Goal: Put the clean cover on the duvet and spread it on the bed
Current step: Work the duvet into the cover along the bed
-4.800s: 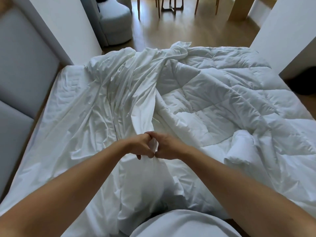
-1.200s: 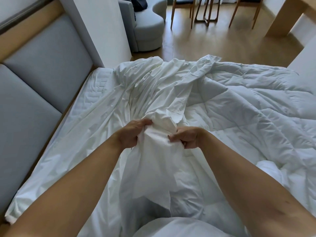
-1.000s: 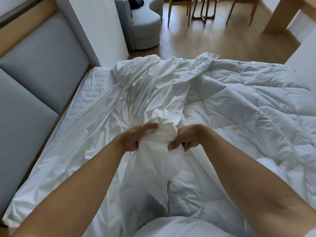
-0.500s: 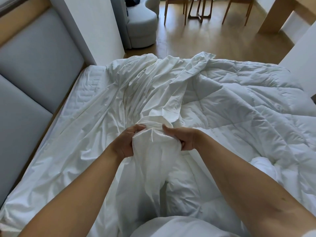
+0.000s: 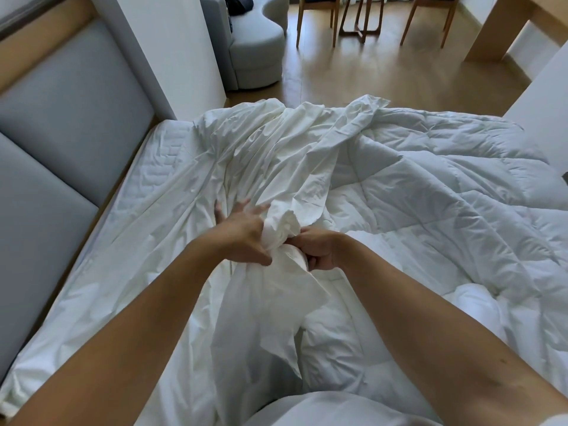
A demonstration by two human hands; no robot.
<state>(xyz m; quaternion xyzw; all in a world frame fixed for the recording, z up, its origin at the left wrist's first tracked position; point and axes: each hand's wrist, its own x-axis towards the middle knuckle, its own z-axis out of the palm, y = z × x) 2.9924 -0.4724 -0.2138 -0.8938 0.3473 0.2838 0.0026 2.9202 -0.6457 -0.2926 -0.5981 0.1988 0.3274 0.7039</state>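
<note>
Mostly hidden: the right hand's (image 5: 321, 249) fingertips are tucked into fabric, and the left hand's (image 5: 242, 235) palm side faces away, so whether its thumb pinches cloth cannot be told. The forearms cover part of the bed's near side, and a white shirt (image 5: 322, 407) at the bottom edge blocks where the cover's (image 5: 276, 155) hanging part ends. The duvet (image 5: 445, 195) is cut off at the right edge.

Both arms reach forward and meet near the middle. The left hand's fingers are splayed and mostly straight, laid against the cover, with the thumb pressed to the side of a gathered bunch. The right hand's fingers are curled tight, gripping that same bunch from the other side — the hands are just beside each other with the bunch between them.

The cover is a crumpled white sheet running from the far edge of the bed (image 5: 159, 167) back to the hands, then draping down toward the body. The quilted duvet lies rumpled to the right of it, partly under it. A grey padded headboard (image 5: 76, 118) stands left; a grey armchair (image 5: 255, 47) and wooden chair legs (image 5: 316, 20) stand on the floor beyond.
</note>
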